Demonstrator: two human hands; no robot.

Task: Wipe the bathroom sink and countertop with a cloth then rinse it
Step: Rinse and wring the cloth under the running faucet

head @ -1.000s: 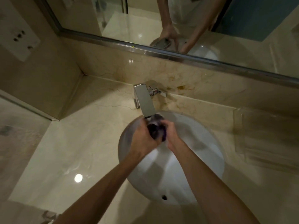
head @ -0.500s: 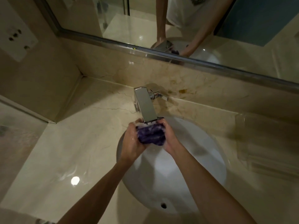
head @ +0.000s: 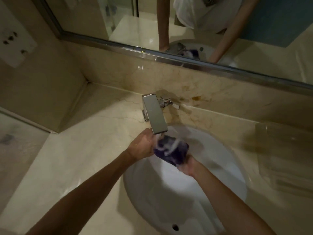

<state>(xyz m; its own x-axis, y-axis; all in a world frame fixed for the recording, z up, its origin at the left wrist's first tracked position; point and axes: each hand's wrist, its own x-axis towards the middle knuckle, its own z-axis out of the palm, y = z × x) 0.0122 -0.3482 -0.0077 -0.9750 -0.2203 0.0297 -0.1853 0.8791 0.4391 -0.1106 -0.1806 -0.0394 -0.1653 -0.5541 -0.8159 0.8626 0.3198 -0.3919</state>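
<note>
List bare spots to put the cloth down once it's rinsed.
Free: the countertop left of the sink, from the corner wall to the faucet. Right of the sink is too blurred to tell. Crowded: under the faucet, both hands on the cloth.

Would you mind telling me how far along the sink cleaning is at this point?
Wiping looks finished: nothing is on the countertop being wiped, though I cannot judge how clean it is. In hand is the rinse: the left hand and right hand hold the purple cloth bunched under the faucet, over the sink. Left: finishing the rinse and probably wringing it out.
</note>
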